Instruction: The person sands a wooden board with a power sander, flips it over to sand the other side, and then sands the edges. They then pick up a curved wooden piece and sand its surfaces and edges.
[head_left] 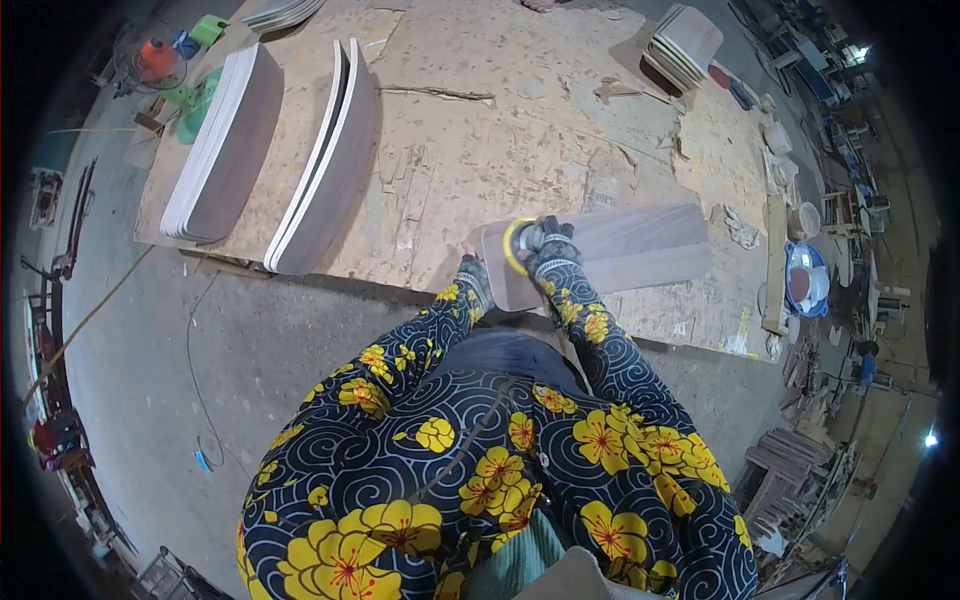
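A curved-cornered wooden board (pixel 640 245) lies lengthwise across the near edge of the worktable. My right hand (pixel 551 238), in a dark glove with bare fingertips, is closed over a round yellow-rimmed sander (pixel 512 246) that rests flat on the board near its left end. At that end, my left hand (pixel 474 277) is closed on the board's left edge; its fingers are partly hidden. Both sleeves are black with yellow flowers.
The cardboard-covered worktable (pixel 450 160) carries a stack of curved boards (pixel 230 145) and two more boards (pixel 335 170) on the left. Another stack (pixel 684 45) stands at the back right. A blue basin (pixel 806 280) sits beyond the right edge; a cable (pixel 193 350) lies on the floor.
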